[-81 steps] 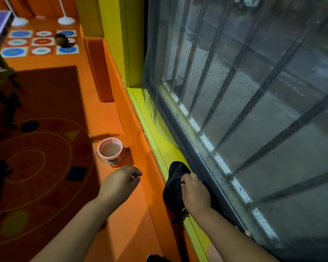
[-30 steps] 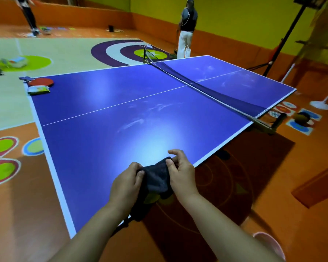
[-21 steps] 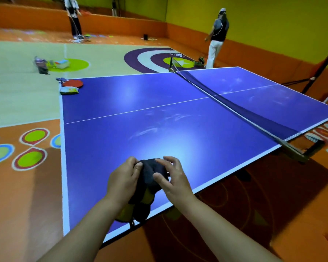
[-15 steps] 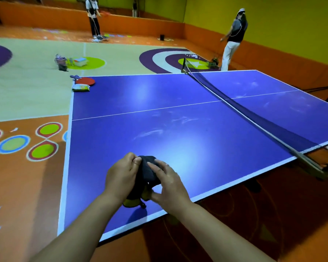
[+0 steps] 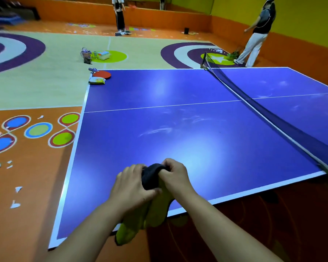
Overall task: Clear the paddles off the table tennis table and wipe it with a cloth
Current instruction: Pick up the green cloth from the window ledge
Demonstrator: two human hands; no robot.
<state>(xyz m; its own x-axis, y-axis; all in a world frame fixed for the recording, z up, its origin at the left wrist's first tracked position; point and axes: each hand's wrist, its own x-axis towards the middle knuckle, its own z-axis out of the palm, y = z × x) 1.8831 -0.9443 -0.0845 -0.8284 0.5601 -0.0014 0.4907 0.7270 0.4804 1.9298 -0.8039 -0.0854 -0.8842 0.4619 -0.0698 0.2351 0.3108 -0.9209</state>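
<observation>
A dark cloth (image 5: 151, 176) with a yellow underside is bunched between both hands above the near edge of the blue table tennis table (image 5: 178, 129). My left hand (image 5: 130, 186) grips its left side and my right hand (image 5: 173, 175) grips its right side; the yellow part hangs below them. A red paddle (image 5: 102, 74) lies at the table's far left corner, its handle pointing left, with a small yellow and white packet (image 5: 97, 80) just in front of it. White smudges mark the blue surface.
A dark net (image 5: 263, 110) crosses the table on the right. Two people stand on the far floor, one near the net's far end (image 5: 257, 33), one at the back (image 5: 119, 16). Bags and a box (image 5: 95, 54) sit on the floor beyond the table.
I took the cloth from the window ledge and turned to the table. Over the last second both hands kept working the bunched cloth, more yellow now hangs down, and the view swung left.
</observation>
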